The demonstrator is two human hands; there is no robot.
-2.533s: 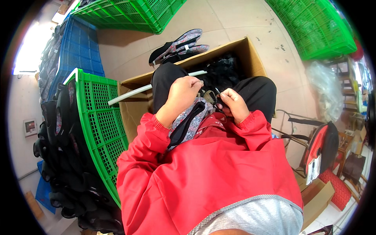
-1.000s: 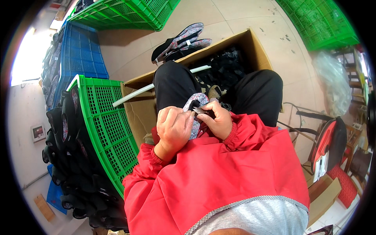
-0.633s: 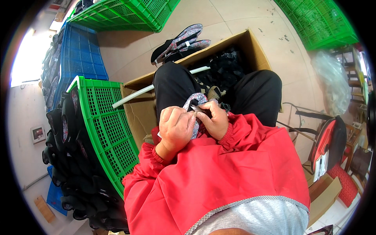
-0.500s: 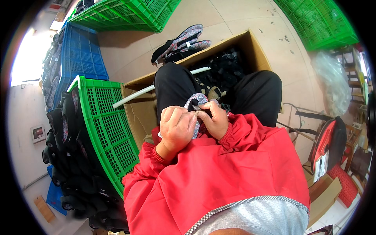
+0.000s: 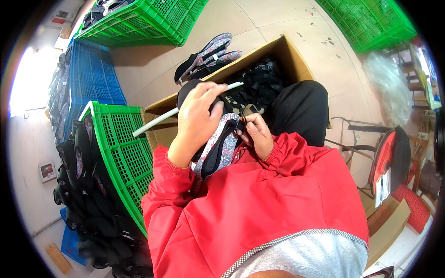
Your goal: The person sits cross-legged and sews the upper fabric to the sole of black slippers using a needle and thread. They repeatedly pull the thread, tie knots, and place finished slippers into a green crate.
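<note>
A black shoe with a grey floral lining (image 5: pixel 219 147) lies across my lap, its far end pointing away from me. My right hand (image 5: pixel 257 135) is closed at that far end, thumb and fingers pinching a dark edge or strap; the exact piece is too small to make out. Raised over my left knee, my left hand (image 5: pixel 197 110) has its fingers stretched out and thumb apart, holding nothing I can see. Its fingertips overlap a white tube (image 5: pixel 160 121) in view, and whether they touch it I cannot tell.
Beyond my knees stands a cardboard box (image 5: pixel 299 60) holding black pieces. Floral-lined shoes (image 5: pixel 204 58) lie on the floor behind it. A green crate (image 5: pixel 125 153) with many black shoes (image 5: pixel 92 204) is at my left, near a blue crate (image 5: pixel 95 74). A clear plastic bag (image 5: pixel 388 88) hangs at right.
My left hand has left the right hand and moved up and away, its fingers opening. More of the shoe now shows on my lap. The right hand stays close to its place.
</note>
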